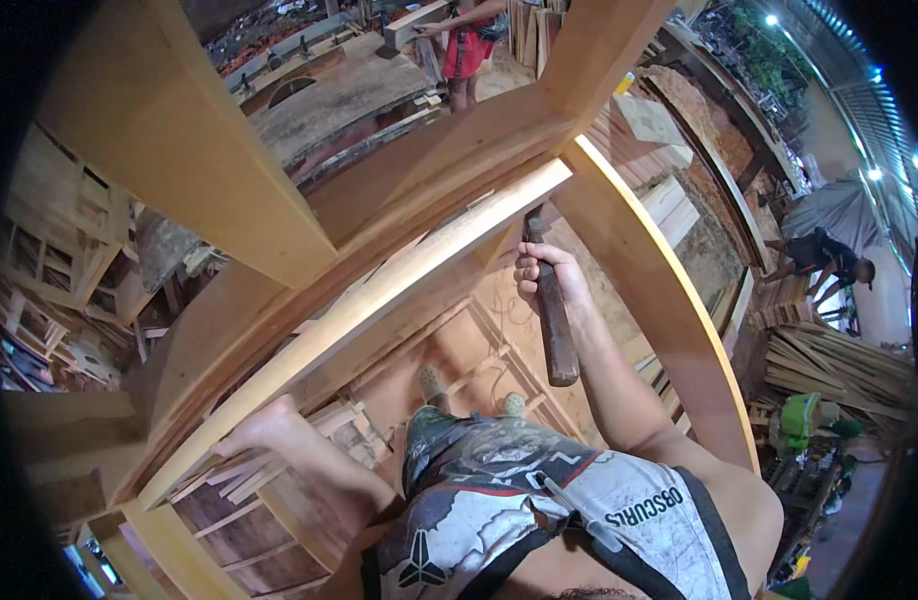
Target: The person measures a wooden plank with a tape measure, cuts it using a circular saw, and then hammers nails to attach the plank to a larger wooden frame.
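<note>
My right hand (547, 270) is closed around a long dark tool (557, 340), its narrower end up under the pale wooden rail (419, 260) near that rail's upper right end. My left hand (259, 425) grips the lower left part of the same rail, its fingertips partly hidden. The rail runs diagonally between a curved side board (669, 290) on the right and another board (159, 540) at lower left. A thick upright post (209, 150) and a crossbeam stand just beyond the rail.
A person in red shorts (467, 50) handles wood at a worktable (339, 90) beyond the frame. Another person (824, 260) bends over stacked boards at the right. Loose slats (829, 370) lie at right; wooden frames (59, 240) stand at left.
</note>
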`<action>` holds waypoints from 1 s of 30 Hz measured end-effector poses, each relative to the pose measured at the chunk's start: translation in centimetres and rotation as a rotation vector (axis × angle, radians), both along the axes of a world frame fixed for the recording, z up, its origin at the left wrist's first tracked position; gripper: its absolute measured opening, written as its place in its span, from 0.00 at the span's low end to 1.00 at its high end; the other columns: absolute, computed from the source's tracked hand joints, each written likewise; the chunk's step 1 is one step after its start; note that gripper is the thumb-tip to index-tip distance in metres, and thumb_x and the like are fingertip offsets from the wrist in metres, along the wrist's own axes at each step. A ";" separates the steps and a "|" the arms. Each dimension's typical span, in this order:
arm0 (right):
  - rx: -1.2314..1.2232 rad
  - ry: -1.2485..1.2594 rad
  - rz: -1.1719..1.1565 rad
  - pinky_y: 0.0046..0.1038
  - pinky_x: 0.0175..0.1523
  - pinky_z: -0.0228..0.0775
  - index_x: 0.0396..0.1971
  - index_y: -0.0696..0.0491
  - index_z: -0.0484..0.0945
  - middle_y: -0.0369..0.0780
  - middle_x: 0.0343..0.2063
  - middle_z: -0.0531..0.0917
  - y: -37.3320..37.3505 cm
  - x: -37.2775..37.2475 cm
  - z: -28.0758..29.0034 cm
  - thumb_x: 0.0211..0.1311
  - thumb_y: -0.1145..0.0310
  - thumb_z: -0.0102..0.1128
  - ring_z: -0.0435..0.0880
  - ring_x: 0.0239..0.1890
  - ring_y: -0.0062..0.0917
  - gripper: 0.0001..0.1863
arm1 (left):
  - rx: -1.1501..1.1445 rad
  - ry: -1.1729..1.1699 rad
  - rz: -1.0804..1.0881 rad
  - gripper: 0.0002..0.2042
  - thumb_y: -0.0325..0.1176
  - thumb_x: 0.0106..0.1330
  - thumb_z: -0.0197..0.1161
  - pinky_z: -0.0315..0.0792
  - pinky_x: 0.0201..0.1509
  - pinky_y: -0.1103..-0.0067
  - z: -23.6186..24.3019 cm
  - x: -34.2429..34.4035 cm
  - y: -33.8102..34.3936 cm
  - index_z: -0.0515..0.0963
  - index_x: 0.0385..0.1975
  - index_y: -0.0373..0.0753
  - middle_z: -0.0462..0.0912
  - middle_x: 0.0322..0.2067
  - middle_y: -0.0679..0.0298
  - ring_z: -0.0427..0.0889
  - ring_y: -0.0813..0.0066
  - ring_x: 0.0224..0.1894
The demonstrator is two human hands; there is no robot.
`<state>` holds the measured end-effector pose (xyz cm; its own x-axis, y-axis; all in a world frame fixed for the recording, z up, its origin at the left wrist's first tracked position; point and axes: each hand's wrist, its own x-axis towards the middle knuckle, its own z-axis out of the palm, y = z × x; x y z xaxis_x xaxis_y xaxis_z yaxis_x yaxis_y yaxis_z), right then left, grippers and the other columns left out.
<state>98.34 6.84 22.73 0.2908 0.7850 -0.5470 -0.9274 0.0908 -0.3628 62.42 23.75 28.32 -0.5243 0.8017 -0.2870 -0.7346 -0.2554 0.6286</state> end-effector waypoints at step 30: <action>-0.120 -0.099 -0.046 0.22 0.23 0.66 0.34 0.52 0.71 0.33 0.19 0.74 -1.2 -1.7 1.0 0.63 0.69 0.59 0.72 0.19 0.17 0.06 | -0.143 0.117 0.097 0.46 0.72 0.57 0.42 0.58 0.71 0.47 1.1 0.4 -0.9 0.60 0.69 0.42 0.59 0.70 0.51 0.61 0.48 0.70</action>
<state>96.61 5.66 23.70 0.3817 0.7002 -0.6033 -0.8826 0.0823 -0.4628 62.84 22.87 29.43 -0.6334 0.7015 -0.3267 -0.6306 -0.2232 0.7434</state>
